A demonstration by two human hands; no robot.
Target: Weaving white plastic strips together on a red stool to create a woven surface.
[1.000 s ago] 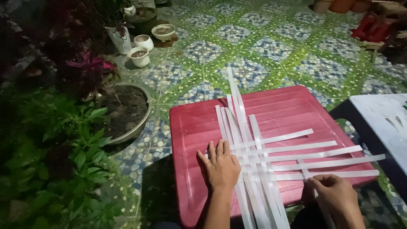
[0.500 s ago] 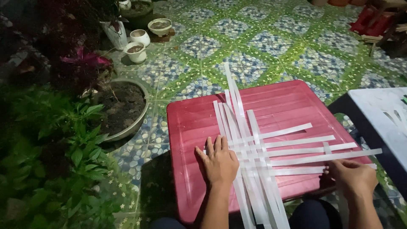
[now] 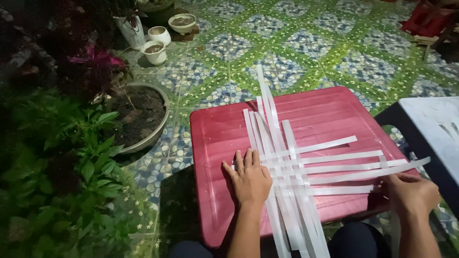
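Several long white strips [image 3: 287,162] lie crossed in a loose weave on a red plastic lid [image 3: 224,138] set on the floor. My left hand [image 3: 248,179] presses flat on the left ends of the sideways strips, fingers spread. At the lid's right edge, my right hand [image 3: 411,193] has its fingers curled around the right ends of the sideways strips [image 3: 368,177]. Lengthwise strips run from the far floor to below my arms.
A large soil-filled pot [image 3: 138,114] stands left of the lid among leafy plants [image 3: 57,157]. Small white pots [image 3: 155,50] sit farther back. A white stool-like surface [image 3: 435,129] is at the right. The floor is patterned tile [image 3: 306,43].
My right hand has slid rightward from the lid's near edge to the right ends of the sideways strips and closed on them. My left hand has stayed pressed down.
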